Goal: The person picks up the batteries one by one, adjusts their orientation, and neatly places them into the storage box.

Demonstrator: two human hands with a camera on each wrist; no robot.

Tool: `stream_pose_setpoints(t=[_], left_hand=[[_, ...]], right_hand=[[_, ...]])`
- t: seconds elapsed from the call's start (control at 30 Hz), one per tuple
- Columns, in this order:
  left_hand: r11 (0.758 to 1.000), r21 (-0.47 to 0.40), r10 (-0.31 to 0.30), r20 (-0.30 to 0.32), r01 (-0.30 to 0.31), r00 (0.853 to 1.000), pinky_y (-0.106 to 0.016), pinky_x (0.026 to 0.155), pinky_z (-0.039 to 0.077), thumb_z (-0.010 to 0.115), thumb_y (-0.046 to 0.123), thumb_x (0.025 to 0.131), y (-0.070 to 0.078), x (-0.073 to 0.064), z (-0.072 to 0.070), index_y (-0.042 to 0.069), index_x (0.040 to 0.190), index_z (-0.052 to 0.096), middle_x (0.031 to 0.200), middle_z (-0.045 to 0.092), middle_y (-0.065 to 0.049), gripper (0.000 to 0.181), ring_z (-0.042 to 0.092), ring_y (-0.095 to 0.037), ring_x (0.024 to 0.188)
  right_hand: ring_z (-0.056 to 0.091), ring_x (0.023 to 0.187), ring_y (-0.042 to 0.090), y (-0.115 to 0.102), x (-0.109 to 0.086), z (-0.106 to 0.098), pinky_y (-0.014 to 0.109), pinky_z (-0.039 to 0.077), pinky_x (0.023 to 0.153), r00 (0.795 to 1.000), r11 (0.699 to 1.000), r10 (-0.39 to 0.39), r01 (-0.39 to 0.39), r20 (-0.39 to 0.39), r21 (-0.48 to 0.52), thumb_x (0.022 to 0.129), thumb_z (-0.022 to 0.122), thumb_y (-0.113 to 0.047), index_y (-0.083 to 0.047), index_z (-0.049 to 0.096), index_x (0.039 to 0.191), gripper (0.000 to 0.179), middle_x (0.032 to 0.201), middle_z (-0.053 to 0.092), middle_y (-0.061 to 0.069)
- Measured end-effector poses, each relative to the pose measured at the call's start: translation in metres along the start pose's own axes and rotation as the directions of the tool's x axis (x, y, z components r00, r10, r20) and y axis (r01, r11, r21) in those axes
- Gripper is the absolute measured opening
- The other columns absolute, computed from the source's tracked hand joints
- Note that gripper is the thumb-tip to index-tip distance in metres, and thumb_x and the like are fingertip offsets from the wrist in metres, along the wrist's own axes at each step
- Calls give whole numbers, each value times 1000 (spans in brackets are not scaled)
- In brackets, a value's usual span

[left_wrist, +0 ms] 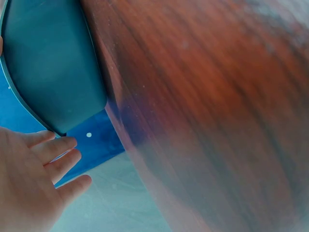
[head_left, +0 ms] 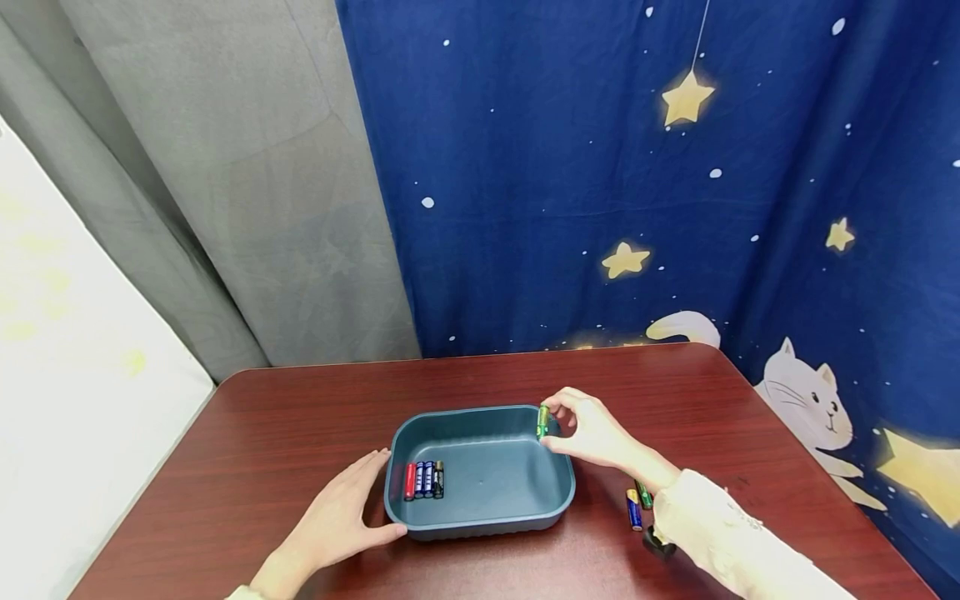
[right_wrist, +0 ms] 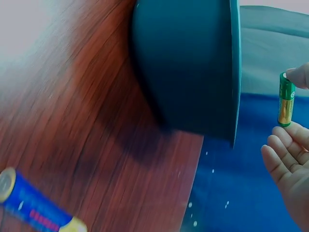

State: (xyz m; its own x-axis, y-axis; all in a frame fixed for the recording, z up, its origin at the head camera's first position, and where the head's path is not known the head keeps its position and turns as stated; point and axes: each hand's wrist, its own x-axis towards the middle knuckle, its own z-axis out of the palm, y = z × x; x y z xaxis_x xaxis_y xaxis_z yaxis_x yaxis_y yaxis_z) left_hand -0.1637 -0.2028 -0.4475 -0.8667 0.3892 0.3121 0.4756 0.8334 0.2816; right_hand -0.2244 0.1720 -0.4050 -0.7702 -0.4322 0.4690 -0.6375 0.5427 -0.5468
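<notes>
My right hand (head_left: 588, 429) pinches a green and gold battery (head_left: 543, 422) by its two ends, thumb against index finger, above the right side of a dark teal plastic basin (head_left: 487, 521). In the right wrist view the battery (right_wrist: 286, 99) hangs upright beyond the basin's rim. My left hand (head_left: 341, 512) rests against the basin's left side, its fingers fairly straight and the thumb at the near left corner. Inside the basin, at the left, a red battery (head_left: 409, 482), two blue batteries (head_left: 423, 480) and a black battery (head_left: 438, 480) lie side by side in a row.
On the table (head_left: 300, 408), right of the basin, lie a blue and gold battery (head_left: 633, 510) and a green battery (head_left: 643, 495), partly under my right forearm. A black object (head_left: 659, 544) sits by the sleeve, its kind unclear. Curtains (head_left: 540, 167) hang behind the table.
</notes>
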Motion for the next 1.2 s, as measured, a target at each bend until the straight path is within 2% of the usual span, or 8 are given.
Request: stream_pose_setpoints(t=[0.17, 0.37, 0.6, 0.77, 1.0, 1.2], left_hand=[[1000, -5, -8, 12, 8, 1000, -45, 98, 38, 62, 70, 64, 0, 0, 0, 6, 134, 44, 132, 48, -8, 96, 42, -26, 123], [1000, -3, -4, 3, 4, 1000, -46, 97, 38, 65, 66, 64, 0, 0, 0, 5, 133, 44, 131, 49, -9, 94, 43, -27, 123], [1000, 7, 13, -25, -13, 1000, -45, 95, 40, 63, 69, 64, 0, 0, 2, 5, 132, 46, 130, 50, -8, 95, 44, -26, 121], [1000, 6, 6, -22, -6, 1000, -45, 95, 40, 64, 69, 63, 0, -1, 2, 6, 132, 45, 130, 50, -8, 95, 44, -25, 121], [1000, -9, -18, 9, 18, 1000, -46, 97, 39, 67, 65, 63, 0, 0, 1, 7, 134, 44, 132, 48, -8, 94, 43, -25, 123], [1000, -10, -20, 13, 20, 1000, -47, 96, 39, 66, 64, 65, 0, 0, 0, 5, 133, 44, 131, 49, -9, 93, 43, -27, 122]], right_hand=[[52, 76, 14, -2, 7, 14, 30, 48, 60, 1000, 1000, 5, -5, 29, 11, 66, 77, -25, -10, 64, 100, 40, 84, 55, -3], [54, 81, 19, -6, 12, 28, 23, 46, 59, 998, 1000, -31, 30, 51, 7, 66, 77, -28, -11, 64, 98, 37, 86, 55, -7], [55, 81, 21, -12, 18, 39, 26, 47, 66, 996, 999, -39, 39, 84, 3, 67, 76, -27, -9, 63, 96, 36, 89, 59, 3], [56, 81, 22, -17, 23, 47, 32, 49, 69, 993, 999, -40, 39, 112, 13, 68, 75, -27, -8, 63, 97, 37, 89, 59, 5], [56, 83, 17, -25, 35, 59, 23, 47, 70, 990, 999, -22, 26, 141, -30, 68, 75, -31, -11, 64, 98, 38, 91, 59, 2], [54, 81, 14, -31, 41, 69, 22, 45, 71, 974, 997, -11, 27, 226, -66, 69, 74, -31, -11, 64, 96, 36, 89, 59, 1]])
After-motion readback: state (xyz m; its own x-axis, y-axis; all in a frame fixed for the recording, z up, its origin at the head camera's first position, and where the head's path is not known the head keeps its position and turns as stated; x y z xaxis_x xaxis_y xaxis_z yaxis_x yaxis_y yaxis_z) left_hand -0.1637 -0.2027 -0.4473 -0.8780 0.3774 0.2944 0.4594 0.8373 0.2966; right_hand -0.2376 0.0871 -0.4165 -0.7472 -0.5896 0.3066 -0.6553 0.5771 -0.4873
